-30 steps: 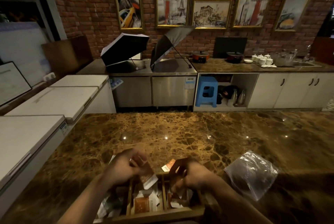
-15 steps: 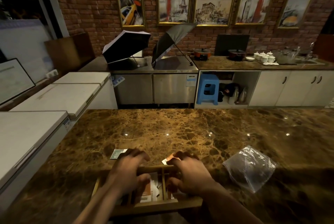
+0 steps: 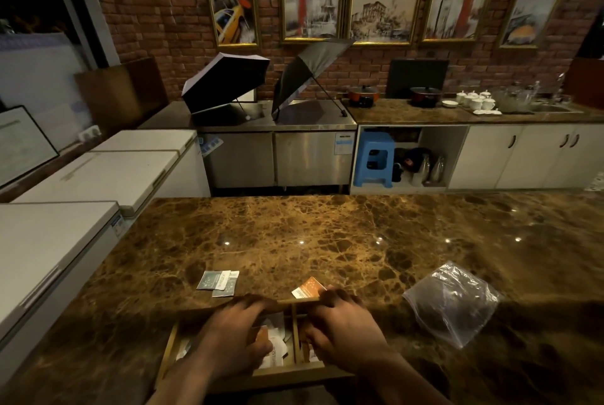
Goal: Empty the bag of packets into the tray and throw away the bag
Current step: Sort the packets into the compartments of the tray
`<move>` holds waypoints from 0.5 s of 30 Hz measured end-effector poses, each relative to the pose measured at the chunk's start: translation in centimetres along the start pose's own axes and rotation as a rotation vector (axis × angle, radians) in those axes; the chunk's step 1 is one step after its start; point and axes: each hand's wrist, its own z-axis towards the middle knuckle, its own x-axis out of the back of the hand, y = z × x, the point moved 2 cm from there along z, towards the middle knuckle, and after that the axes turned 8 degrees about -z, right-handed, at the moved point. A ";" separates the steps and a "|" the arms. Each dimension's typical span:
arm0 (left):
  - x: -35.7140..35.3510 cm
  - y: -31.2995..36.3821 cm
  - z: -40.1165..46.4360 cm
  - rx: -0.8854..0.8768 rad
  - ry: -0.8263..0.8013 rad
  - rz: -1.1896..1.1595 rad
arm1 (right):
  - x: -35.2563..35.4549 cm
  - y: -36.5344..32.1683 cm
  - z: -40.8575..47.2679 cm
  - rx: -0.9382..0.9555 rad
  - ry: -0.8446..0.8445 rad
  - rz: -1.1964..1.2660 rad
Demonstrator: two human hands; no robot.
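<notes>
A wooden compartment tray (image 3: pixel 170 349) sits at the near edge of the marble counter (image 3: pixel 327 234), with white and orange packets (image 3: pixel 277 347) in it. My left hand (image 3: pixel 232 336) and my right hand (image 3: pixel 343 326) lie over the tray, fingers hooked on its far rim. Two teal packets (image 3: pixel 218 282) and an orange packet (image 3: pixel 309 287) lie on the counter just beyond the tray. The clear plastic bag (image 3: pixel 452 301) lies flat and empty to the right, apart from both hands.
White chest freezers (image 3: pixel 65 241) stand along the left of the counter. Across the aisle are a steel cabinet with two open umbrellas (image 3: pixel 225 81), a blue stool (image 3: pixel 374 159), pots and cups on a back counter (image 3: pixel 457 110).
Both hands let go of the packets they held up and came down flat over the tray, fingers on its far rim. The loose teal packets beyond the tray have come into view.
</notes>
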 end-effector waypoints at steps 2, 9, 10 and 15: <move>0.5 0.2 0.7 0.041 -0.005 -0.036 | 0.6 0.2 0.4 -0.041 0.011 0.036; 1.1 2.6 5.4 0.076 -0.073 -0.112 | 1.3 2.9 4.0 -0.219 0.041 0.158; 0.9 2.9 6.3 0.081 -0.067 -0.118 | 1.4 3.3 4.6 -0.234 0.040 0.152; -0.2 4.1 10.1 0.128 -0.009 -0.042 | 0.9 5.0 6.9 -0.212 0.058 0.116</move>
